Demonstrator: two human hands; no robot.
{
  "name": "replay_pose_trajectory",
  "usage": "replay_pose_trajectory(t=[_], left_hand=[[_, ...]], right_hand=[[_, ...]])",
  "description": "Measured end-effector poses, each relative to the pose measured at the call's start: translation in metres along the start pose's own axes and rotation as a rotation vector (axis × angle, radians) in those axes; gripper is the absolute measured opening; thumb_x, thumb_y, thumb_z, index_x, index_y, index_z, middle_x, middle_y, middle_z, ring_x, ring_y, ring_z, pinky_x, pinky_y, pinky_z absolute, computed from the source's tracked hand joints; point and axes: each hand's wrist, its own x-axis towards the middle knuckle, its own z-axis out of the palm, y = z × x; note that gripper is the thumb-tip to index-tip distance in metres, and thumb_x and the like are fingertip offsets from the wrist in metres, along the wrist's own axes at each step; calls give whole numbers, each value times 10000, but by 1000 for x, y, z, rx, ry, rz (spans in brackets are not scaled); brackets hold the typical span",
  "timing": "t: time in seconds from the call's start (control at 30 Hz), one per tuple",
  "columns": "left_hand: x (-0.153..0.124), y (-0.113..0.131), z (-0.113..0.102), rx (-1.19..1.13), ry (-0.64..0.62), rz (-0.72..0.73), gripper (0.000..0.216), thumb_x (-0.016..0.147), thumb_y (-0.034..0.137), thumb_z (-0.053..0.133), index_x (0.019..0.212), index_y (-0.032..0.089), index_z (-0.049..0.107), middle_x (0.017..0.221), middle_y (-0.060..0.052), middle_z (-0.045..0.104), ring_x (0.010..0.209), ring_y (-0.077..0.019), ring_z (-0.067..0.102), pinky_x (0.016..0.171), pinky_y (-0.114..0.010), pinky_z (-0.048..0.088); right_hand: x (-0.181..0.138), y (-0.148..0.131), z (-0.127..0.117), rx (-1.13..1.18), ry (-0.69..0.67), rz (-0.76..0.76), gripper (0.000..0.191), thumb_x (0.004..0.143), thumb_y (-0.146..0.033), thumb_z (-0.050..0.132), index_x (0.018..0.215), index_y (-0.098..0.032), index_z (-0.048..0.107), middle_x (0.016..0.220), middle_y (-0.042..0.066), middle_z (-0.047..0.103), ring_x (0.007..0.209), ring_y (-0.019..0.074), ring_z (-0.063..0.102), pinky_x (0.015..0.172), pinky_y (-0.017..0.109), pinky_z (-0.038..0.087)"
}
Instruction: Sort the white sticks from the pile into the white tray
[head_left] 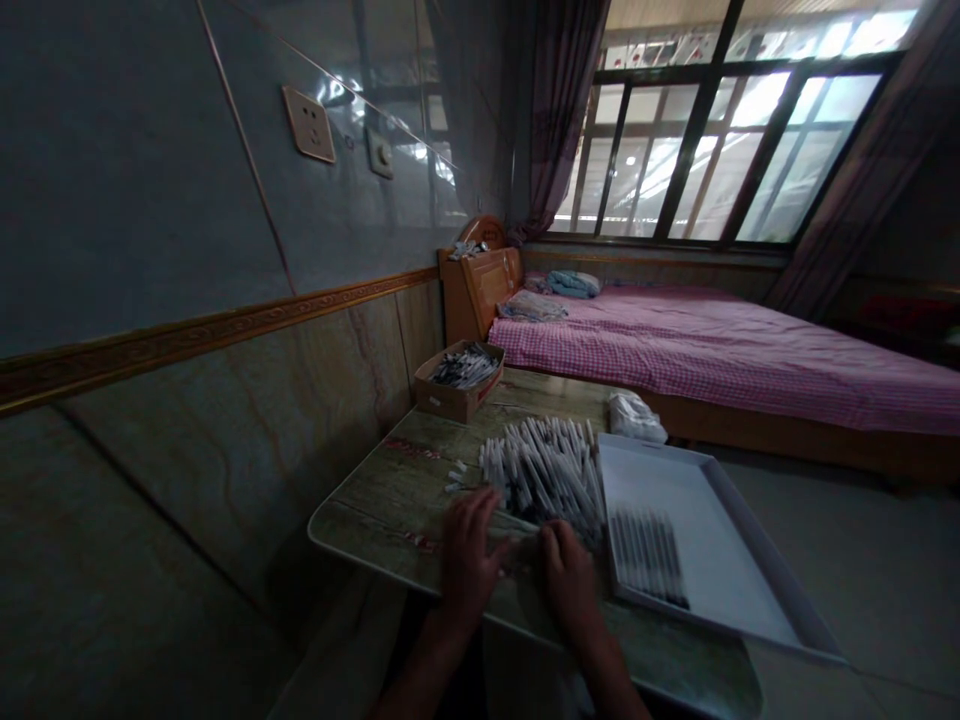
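Note:
A large pile of white pens (544, 465), perhaps just barrels, lies on the small table in front of me. At the pile's near left edge is my left hand (466, 550), blurred, its fingers stretched out and the thumb apart. My right hand (568, 575) is at the near edge of the pile with its fingers curled in; whatever it may hold is hidden. To the right, a shallow white tray (720, 540) bears a neat row of dark-tipped pens (646, 552) side by side. Some small clear caps (456, 476) lie left of the pile.
A cardboard box (450, 400) full of dark and clear pen parts stands at the table's back left corner. A white plastic bag (636, 416) lies behind the tray, which overhangs the table (360, 510) on the right. Beyond is a bed (675, 330); a tiled wall runs along the left.

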Motion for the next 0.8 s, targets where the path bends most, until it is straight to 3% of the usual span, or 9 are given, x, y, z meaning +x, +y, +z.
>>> replay_pose_trajectory(t=[0.07, 0.13, 0.23, 0.3, 0.4, 0.57, 0.8], left_hand=[[-2, -1, 4, -136, 168, -225, 475, 820, 319, 676, 1265, 206, 556, 1252, -135, 642, 1126, -276, 620, 964, -475, 499], [-3, -1, 9, -385, 193, -472, 484, 805, 420, 669, 1219, 195, 558, 1145, -118, 674, 917, -226, 686, 757, -361, 576], [-2, 4, 19, -755, 0, -773, 547, 716, 587, 689, 1053, 162, 617, 841, -56, 715, 604, -161, 666, 418, -199, 455], [1, 8, 24, -862, -86, -889, 592, 641, 641, 723, 955, 145, 642, 700, -25, 701, 508, -146, 629, 335, -166, 346], [3, 13, 27, -869, -80, -960, 582, 581, 639, 764, 859, 139, 654, 610, -4, 685, 463, -137, 605, 316, -157, 300], [0, 15, 22, -916, -69, -947, 559, 563, 599, 794, 858, 142, 665, 592, 4, 693, 479, -139, 624, 355, -162, 336], [-4, 12, 22, -903, -40, -940, 542, 580, 588, 792, 862, 143, 661, 589, 6, 700, 461, -127, 606, 355, -164, 349]], right_hand=[[0, -1, -4, 48, 82, 54, 386, 918, -537, 376, 783, -231, 568, 676, 1, 617, 638, 181, 584, 603, 266, 429], [-1, -2, -6, 70, 108, 64, 384, 904, -549, 404, 789, -228, 581, 682, 6, 626, 651, 186, 590, 614, 271, 436], [-3, -5, -7, 72, 70, 31, 336, 907, -501, 425, 815, -222, 589, 706, 8, 639, 664, 183, 602, 629, 269, 442], [-4, -7, -6, 67, 28, 5, 299, 912, -458, 431, 826, -220, 589, 723, 10, 650, 667, 178, 613, 626, 261, 439], [-6, -6, -3, 17, -5, -33, 282, 931, -420, 414, 822, -221, 582, 715, 6, 642, 648, 165, 608, 608, 247, 418], [-6, 3, 1, -118, -11, -103, 414, 971, -436, 319, 695, -232, 551, 614, 10, 573, 546, 147, 528, 551, 254, 340], [-5, 0, -4, -45, -36, -73, 435, 992, -449, 263, 729, -237, 536, 610, -17, 554, 553, 145, 528, 544, 243, 352]])
